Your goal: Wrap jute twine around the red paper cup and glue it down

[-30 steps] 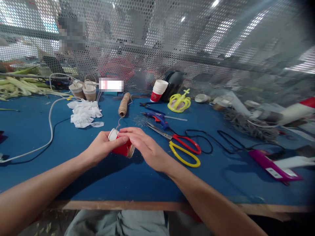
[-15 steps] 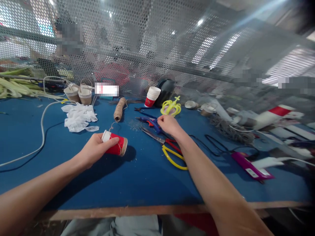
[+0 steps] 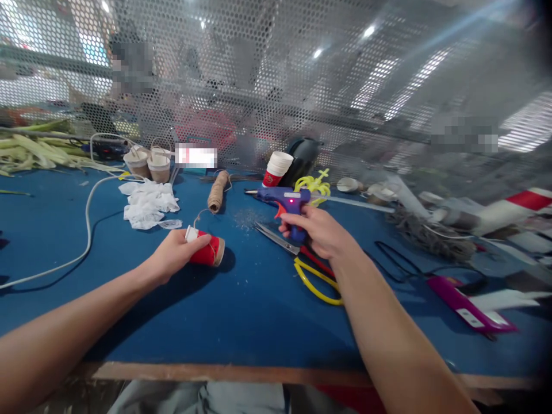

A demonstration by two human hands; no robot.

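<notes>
My left hand [image 3: 172, 253] is closed around a red and white paper cup [image 3: 204, 250], tilted on its side, with twine wound at its base end. A strand runs from the cup up to a roll of twine [image 3: 218, 192] lying on the blue table. In my right hand [image 3: 317, 227] is a blue glue gun [image 3: 280, 197], its nozzle pointing left and a small red light glowing on its side. A clear glue stick [image 3: 357, 203] sticks out of its back. Beneath that hand lie large scissors [image 3: 280, 238] with red and yellow handles, partly hidden.
Behind stand a stack of paper cups [image 3: 278, 168], two twine-wrapped cups [image 3: 158, 167] and a yellow crown-shaped piece [image 3: 314, 185]. White gloves [image 3: 149, 204] lie left; a purple power strip [image 3: 468, 307] and grey cord bundle [image 3: 431, 233] lie right. A perforated metal screen [image 3: 259, 75] borders the back.
My right hand has taken hold of the glue gun and lifted it from the table. My left hand still holds the cup in much the same pose. The view has shifted slightly.
</notes>
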